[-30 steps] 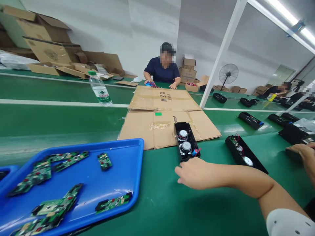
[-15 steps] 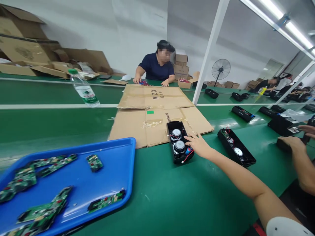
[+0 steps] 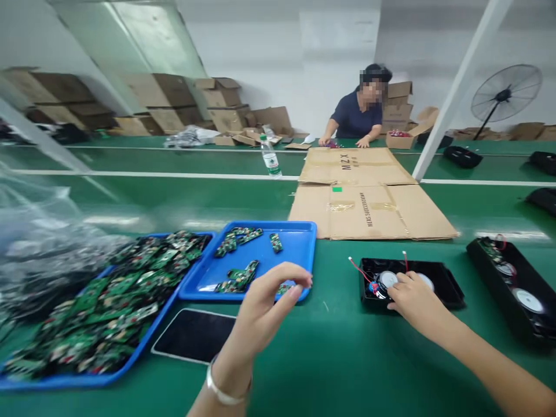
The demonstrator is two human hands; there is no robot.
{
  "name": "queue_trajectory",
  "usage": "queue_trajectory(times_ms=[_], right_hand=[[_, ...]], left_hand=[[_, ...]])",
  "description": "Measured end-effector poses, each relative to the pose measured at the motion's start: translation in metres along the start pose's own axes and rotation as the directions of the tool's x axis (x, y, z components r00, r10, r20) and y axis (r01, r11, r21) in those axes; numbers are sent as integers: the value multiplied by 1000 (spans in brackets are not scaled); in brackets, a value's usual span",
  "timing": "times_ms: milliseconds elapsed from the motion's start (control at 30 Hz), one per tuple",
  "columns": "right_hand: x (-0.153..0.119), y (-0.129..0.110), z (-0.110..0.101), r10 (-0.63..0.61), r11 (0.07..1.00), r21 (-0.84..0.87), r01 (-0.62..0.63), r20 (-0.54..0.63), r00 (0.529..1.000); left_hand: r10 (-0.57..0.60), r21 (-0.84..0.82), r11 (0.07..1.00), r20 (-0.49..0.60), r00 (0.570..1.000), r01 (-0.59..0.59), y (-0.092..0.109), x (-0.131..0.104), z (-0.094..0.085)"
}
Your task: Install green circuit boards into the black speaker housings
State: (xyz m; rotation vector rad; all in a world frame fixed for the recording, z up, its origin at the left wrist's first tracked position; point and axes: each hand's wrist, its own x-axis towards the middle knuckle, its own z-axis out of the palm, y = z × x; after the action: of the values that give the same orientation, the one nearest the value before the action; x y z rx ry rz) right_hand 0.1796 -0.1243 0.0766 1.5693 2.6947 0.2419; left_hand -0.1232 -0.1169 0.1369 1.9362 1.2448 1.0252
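Observation:
My left hand point(image 3: 271, 310), with a pale bangle on the wrist, is over the near right corner of a blue tray point(image 3: 313, 249). Its fingers are curved and apart from the thumb. A green circuit board point(image 3: 285, 288) shows partly through that gap, lying in the tray. My right hand point(image 3: 414, 298) reaches over the near side of a black speaker housing point(image 3: 447, 284), fingers curled down onto it. Inside sit two round speakers point(image 3: 388, 279), one partly hidden by the hand. Red wires with white plugs and a blue part are at the left end.
A fuller blue tray point(image 3: 125, 368) heaped with circuit boards lies left, with clear plastic bags point(image 3: 39, 231) beside it. A dark phone-like slab point(image 3: 193, 336) is nearby. Flattened cardboard point(image 3: 369, 208), a bottle point(image 3: 271, 159), another speaker housing point(image 3: 512, 289) and a co-worker point(image 3: 358, 110) are ahead and right.
My view has swung left. My left hand has come into view over the tray. The speaker housing now lies crosswise, off the cardboard, with my right hand on its near side.

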Motion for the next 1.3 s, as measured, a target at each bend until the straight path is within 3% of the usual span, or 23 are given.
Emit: queue_trajectory(times_ms=[67, 167, 267, 367, 500, 633, 733, 833, 967, 1033, 1167, 1300], right_hand=[[-2, -9, -1, -26, 999, 21, 26, 0, 1000], [-1, -14, -6, -11, 998, 59, 10, 8, 1000], [10, -15, -11, 119, 981, 159, -108, -61, 991], [25, -24, -13, 267, 915, 355, -195, -168, 949], [39, -37, -7, 281, 786, 590, -182, -79, 957], [36, -41, -8, 300, 508, 838, -197, 42, 953], [33, -42, -12, 284, 452, 876, -169, 38, 958], [33, -43, -14, 384, 345, 933, -100, -43, 922], [35, -32, -15, 599, -26, 996, 87, -54, 799], [36, -25, -16, 607, -129, 985, 112, -11, 795], [35, -13, -17, 527, -128, 992, -3, 70, 847], [36, -7, -18, 536, -158, 987, -10, 94, 839]], left_hand=[[-91, 138, 988, 132, 987, 73, -27, 11, 2], [-201, 397, 912, 206, 958, 106, -78, 24, 2], [-270, 407, 900, 243, 932, 154, -116, 32, 0], [-313, 385, 901, 262, 913, 199, -127, 40, -1], [-302, 364, 908, 227, 926, 207, -109, 50, 2], [-234, 256, 950, 202, 951, 179, -61, 60, 9], [-164, -101, 976, 256, 953, 195, -21, 71, 23], [-105, -295, 937, 271, 957, 186, 4, 79, 44], [-95, -457, 852, 346, 934, 256, 11, 82, 66], [-110, -467, 832, 392, 914, 301, 9, 81, 72], [-137, -416, 853, 402, 905, 314, 10, 80, 79], [-163, -275, 932, 270, 949, 238, 13, 79, 81]])
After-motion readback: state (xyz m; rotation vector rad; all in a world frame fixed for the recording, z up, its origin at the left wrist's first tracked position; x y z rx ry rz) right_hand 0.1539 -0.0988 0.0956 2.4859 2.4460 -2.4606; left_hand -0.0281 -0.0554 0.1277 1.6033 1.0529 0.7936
